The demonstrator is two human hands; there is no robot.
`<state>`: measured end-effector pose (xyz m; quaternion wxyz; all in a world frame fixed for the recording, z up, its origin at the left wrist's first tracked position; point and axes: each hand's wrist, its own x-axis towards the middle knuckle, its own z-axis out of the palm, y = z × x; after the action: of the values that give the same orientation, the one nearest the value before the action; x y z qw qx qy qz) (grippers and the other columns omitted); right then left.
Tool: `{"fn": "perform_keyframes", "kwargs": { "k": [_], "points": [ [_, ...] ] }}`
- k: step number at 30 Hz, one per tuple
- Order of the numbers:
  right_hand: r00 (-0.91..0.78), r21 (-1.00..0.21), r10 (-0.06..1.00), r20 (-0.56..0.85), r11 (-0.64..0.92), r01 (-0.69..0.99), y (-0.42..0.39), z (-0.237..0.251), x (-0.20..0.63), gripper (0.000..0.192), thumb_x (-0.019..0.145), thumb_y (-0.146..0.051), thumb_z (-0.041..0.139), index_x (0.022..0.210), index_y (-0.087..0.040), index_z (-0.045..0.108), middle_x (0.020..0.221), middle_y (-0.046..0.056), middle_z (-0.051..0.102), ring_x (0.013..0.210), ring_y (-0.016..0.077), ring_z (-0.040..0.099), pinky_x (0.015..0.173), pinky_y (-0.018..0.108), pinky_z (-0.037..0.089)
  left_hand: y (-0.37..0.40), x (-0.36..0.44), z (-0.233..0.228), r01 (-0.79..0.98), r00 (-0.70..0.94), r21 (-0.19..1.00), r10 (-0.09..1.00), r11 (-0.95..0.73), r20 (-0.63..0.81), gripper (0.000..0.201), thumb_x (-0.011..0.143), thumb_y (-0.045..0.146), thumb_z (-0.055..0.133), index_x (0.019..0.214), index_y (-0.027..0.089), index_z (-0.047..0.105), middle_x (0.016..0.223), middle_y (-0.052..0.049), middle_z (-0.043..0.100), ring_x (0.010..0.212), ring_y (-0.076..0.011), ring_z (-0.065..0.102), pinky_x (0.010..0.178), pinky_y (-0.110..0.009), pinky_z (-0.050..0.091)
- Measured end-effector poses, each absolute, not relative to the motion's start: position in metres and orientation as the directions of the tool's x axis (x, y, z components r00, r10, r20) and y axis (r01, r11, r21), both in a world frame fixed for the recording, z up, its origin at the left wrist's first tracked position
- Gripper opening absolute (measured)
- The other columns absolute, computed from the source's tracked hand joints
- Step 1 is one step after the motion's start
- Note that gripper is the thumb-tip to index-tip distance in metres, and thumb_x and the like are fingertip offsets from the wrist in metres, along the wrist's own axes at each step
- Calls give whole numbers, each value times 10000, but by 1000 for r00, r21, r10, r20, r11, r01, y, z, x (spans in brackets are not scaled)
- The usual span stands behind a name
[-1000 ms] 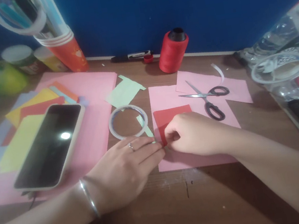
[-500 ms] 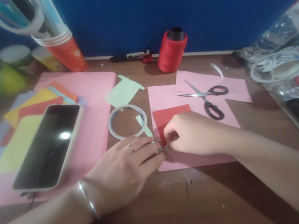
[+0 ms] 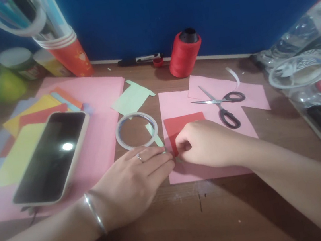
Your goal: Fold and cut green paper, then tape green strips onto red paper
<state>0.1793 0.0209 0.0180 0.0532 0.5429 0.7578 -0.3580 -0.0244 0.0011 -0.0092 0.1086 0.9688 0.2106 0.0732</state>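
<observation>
My left hand (image 3: 139, 180) lies flat, fingers outstretched and close together, its fingertips at the left edge of a pink sheet (image 3: 216, 171). Just beyond those fingers rest a roll of tape (image 3: 117, 133) and a narrow strip of green paper (image 3: 156, 136). My right hand (image 3: 209, 143) is curled, thumb and fingers brought together over the lower part of a red paper square (image 3: 183, 121) on the pink sheet. Whatever its fingertips pinch is hidden. Scissors (image 3: 219, 101) with black handles lie spread on the pink paper beyond my right hand.
At left, a phone (image 3: 51, 157) lies on coloured papers (image 3: 18, 158). A red thread spool (image 3: 185, 54) and a marker (image 3: 142, 59) stand and lie by the blue wall. A red paper cup (image 3: 74, 57) holds pens. Plastic bottles (image 3: 290, 42) crowd the right.
The fingers of my left hand have drawn slightly closer together, their tips pulling back a little to the left. My right hand stays in almost the same place.
</observation>
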Motion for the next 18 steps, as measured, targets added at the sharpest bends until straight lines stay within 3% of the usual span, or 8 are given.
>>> {"fn": "perform_keyframes", "kwargs": {
  "k": [18],
  "points": [
    [-425, -483, 792, -439, 191, 854, 20, 16, 180, 145, 607, -203, 490, 466, -187, 520, 422, -32, 432, 422, 86, 294, 410, 236, 205, 3, -23, -11, 393, 910, 241, 414, -887, 38, 409, 794, 60, 389, 1167, 169, 515, 1224, -9, 549, 1117, -210, 467, 974, -416, 377]
  ]
}}
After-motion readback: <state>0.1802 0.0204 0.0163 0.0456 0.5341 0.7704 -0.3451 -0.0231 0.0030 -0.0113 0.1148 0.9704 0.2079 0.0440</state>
